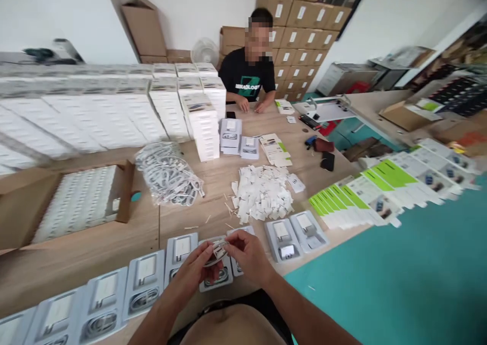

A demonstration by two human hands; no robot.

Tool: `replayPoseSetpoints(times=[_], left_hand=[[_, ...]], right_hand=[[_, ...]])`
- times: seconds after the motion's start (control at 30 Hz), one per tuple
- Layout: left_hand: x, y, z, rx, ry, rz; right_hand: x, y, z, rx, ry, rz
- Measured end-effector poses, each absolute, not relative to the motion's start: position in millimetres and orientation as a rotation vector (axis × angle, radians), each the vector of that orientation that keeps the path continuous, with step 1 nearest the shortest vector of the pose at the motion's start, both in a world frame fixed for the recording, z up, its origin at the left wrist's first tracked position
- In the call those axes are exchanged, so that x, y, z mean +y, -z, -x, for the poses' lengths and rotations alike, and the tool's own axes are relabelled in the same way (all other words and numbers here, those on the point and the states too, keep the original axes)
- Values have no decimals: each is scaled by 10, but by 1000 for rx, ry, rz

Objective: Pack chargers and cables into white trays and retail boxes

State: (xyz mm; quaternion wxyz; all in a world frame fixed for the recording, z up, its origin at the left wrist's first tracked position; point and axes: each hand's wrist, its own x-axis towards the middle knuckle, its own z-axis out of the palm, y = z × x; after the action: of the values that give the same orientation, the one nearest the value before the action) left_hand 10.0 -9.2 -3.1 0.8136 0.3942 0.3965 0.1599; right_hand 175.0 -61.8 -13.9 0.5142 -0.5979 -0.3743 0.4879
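Note:
A coiled white cable (218, 250) is held between my two hands, above the row of trays. My left hand (196, 265) grips the coil's left side, while my right hand (248, 253) pinches it at the right near the plug ends. Below them lies a grey plastic tray (204, 286) with a coiled cable in its lower compartment. Several similar trays (128, 284) run along the table edge to my left, each with a white charger block above a cable coil. Right of my hands, two trays (323, 242) hold charger blocks; no cable coil shows in them.
Beyond my hands lies a pile of small white cards (262, 195). A heap of bagged cables (167, 170) and a carton of white blocks (127, 193) stand left. Stacked white boxes (205, 134) rise behind. Flat printed boxes (365, 198) overlap at right. A person (236, 76) sits opposite.

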Motion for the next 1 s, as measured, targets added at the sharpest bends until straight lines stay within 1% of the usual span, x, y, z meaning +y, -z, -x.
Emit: replayPoseSetpoints(times=[0.13,0.3,0.43,0.5,0.6,0.67,0.73,0.83,1.0], left_hand=[[-159,91,-176,873,-135,-990],[-210,179,-308,889,5,-1296],[-291,227,-691,733,92,-1680],[-378,343,-988,538,126,-1948],[-549,657,-1436,157,230,-2366],[-655,882,-1651,54,283,-2483],[-727,1054,-1770,51,307,-2513],[-771,1180,-1819,71,316,-2554],[-838,1140,-1858,134,330,-2606]], right_hand=[[-1219,392,-2227,-699,-1144,1607],[-1958,970,-3086,-570,-853,1999],[-2043,1318,-3413,-574,-688,2118],[-1990,1413,-3434,-635,-607,2161],[-1952,1467,-3382,-788,-483,2191],[-1986,1457,-3335,-900,-405,2197],[-2055,1422,-3289,-1001,-357,2190],[-2147,1352,-3216,-1236,-307,2216],[-2189,1333,-3154,-1667,-164,2353]])
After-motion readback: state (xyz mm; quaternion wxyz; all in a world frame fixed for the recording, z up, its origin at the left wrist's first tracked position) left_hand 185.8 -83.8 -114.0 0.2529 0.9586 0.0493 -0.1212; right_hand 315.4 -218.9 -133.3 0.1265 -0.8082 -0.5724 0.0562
